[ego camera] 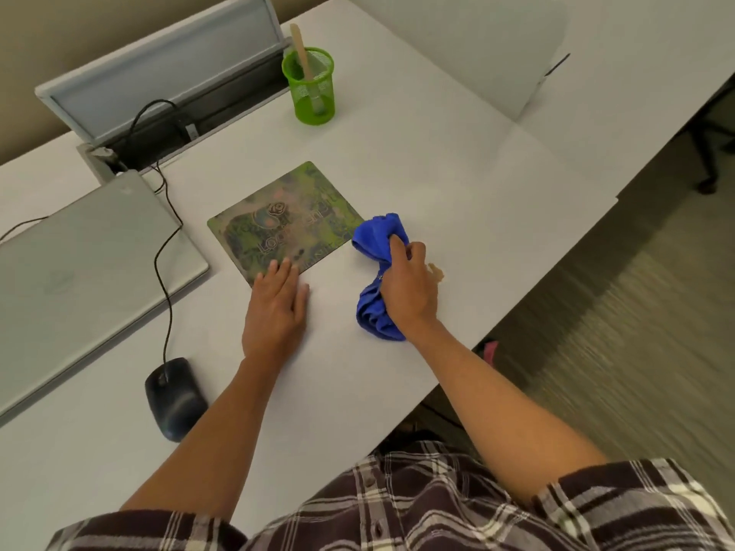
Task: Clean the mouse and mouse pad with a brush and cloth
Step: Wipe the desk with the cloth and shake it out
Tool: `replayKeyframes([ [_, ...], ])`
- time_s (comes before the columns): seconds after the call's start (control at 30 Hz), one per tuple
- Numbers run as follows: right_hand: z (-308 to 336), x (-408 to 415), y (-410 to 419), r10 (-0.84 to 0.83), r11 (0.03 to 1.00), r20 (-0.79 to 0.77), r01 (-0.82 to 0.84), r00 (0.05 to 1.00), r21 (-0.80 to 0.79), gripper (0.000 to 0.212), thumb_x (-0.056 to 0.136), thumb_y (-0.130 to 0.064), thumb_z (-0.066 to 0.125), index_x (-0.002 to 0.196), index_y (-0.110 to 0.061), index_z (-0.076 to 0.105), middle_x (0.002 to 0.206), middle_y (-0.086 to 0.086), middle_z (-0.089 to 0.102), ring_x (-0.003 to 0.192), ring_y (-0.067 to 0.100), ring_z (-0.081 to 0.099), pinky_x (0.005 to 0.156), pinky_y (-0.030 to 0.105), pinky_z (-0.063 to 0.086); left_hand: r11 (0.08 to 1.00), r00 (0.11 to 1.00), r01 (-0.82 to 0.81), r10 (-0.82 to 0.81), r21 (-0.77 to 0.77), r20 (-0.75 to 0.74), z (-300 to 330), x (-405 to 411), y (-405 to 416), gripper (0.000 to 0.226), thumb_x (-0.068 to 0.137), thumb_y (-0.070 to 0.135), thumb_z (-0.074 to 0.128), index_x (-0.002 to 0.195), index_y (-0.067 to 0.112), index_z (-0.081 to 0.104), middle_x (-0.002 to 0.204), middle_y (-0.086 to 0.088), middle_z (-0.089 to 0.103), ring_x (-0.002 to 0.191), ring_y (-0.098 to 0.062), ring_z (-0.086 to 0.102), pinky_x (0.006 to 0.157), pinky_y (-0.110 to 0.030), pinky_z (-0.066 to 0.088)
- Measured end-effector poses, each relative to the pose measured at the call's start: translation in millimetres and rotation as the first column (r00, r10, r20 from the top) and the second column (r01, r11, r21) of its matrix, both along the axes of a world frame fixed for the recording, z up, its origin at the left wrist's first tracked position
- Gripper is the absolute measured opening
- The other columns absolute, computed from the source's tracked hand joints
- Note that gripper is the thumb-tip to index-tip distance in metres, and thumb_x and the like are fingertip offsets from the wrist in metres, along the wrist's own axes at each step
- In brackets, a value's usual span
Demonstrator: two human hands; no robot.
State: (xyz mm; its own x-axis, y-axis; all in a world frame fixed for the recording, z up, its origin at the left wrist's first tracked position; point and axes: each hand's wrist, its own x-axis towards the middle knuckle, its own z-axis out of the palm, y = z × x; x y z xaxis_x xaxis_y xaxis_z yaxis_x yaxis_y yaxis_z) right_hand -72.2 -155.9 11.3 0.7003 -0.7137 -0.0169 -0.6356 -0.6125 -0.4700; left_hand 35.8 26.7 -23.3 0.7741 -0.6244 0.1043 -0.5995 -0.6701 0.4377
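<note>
A green patterned mouse pad lies flat in the middle of the white desk. My left hand rests flat with its fingertips on the pad's near corner. My right hand grips a bunched blue cloth just right of the pad, on the desk. A black wired mouse sits at the near left, apart from both hands. A wooden-handled brush stands in a green mesh cup at the back.
A closed silver laptop lies at the left, with the mouse's cable running along its right edge to a cable tray at the back. The desk's right edge drops to the floor close to my right hand.
</note>
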Motion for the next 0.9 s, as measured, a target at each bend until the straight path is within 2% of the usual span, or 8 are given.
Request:
replayKeyframes([
  [0.17,-2,-42,-21,-0.153,0.988,0.006,0.153,0.988,-0.003,0.045,0.093,-0.006,0.044,0.136,-0.017,0.038,0.121,0.011,0.042,0.064,0.023,0.050,0.059,0.035,0.045,1.000,1.000,0.002,-0.003,0.011,0.017,1,-1,0,0.044,0.102,0.026,0.043,0.139,0.003,0.048,0.149,-0.013,0.042,0.143,-0.028,0.029,0.119,-0.040,0.013],
  [0.3,-4,-79,-37,-0.279,0.960,0.005,0.279,0.960,-0.007,0.045,0.092,-0.004,0.043,0.135,-0.017,0.040,0.121,0.012,0.043,0.060,0.023,0.044,0.058,0.034,0.040,0.999,1.000,-0.006,0.005,0.041,0.010,2,-2,-1,0.046,0.103,0.027,0.040,0.143,0.003,0.043,0.153,-0.010,0.036,0.145,-0.025,0.024,0.120,-0.036,0.009],
  [0.4,-6,-111,-52,-0.382,0.924,0.038,0.382,0.924,-0.017,0.044,0.092,-0.005,0.041,0.132,-0.022,0.040,0.119,0.011,0.043,0.064,0.026,0.047,0.059,0.035,0.040,0.999,1.000,-0.015,0.015,0.048,-0.004,3,-3,0,0.048,0.104,0.029,0.038,0.145,0.005,0.040,0.155,-0.009,0.033,0.147,-0.022,0.020,0.120,-0.032,0.003],
  [0.5,-7,-140,-69,-0.483,0.875,0.081,0.484,0.872,0.008,0.041,0.091,-0.005,0.041,0.129,-0.021,0.042,0.114,0.008,0.042,0.069,0.031,0.052,0.060,0.036,0.039,0.999,1.000,-0.011,0.011,0.050,-0.015,4,-5,-1,0.048,0.103,0.028,0.039,0.145,0.004,0.040,0.155,-0.010,0.032,0.147,-0.023,0.020,0.120,-0.034,0.005],
  [0.63,-3,-169,-84,-0.588,0.808,0.089,0.589,0.804,0.026,0.042,0.092,-0.005,0.043,0.133,-0.014,0.043,0.120,0.014,0.043,0.084,0.042,0.056,0.074,0.047,0.047,0.998,0.999,-0.014,0.017,0.063,-0.036,4,-5,-2,0.049,0.104,0.030,0.037,0.145,0.004,0.039,0.156,-0.010,0.030,0.147,-0.023,0.017,0.121,-0.036,0.005],
  [0.73,9,-172,-86,-0.533,0.838,0.174,0.545,0.828,-0.022,0.037,0.092,-0.005,0.044,0.128,-0.011,0.045,0.120,0.016,0.044,0.083,0.042,0.058,0.075,0.051,0.050,0.997,0.999,-0.015,0.018,0.079,-0.032,4,-6,-2,0.050,0.104,0.032,0.035,0.147,0.005,0.037,0.157,-0.009,0.029,0.148,-0.022,0.016,0.121,-0.036,0.005],
  [0.9,36,-123,-67,-0.265,0.962,0.262,0.272,0.928,0.010,0.038,0.094,-0.005,0.046,0.131,-0.011,0.045,0.124,0.013,0.044,0.085,0.038,0.061,0.075,0.052,0.053,0.996,0.999,-0.015,0.019,0.084,-0.045,4,-8,-2,0.051,0.105,0.034,0.031,0.148,0.007,0.033,0.158,-0.007,0.025,0.148,-0.019,0.011,0.121,-0.033,0.001],
])
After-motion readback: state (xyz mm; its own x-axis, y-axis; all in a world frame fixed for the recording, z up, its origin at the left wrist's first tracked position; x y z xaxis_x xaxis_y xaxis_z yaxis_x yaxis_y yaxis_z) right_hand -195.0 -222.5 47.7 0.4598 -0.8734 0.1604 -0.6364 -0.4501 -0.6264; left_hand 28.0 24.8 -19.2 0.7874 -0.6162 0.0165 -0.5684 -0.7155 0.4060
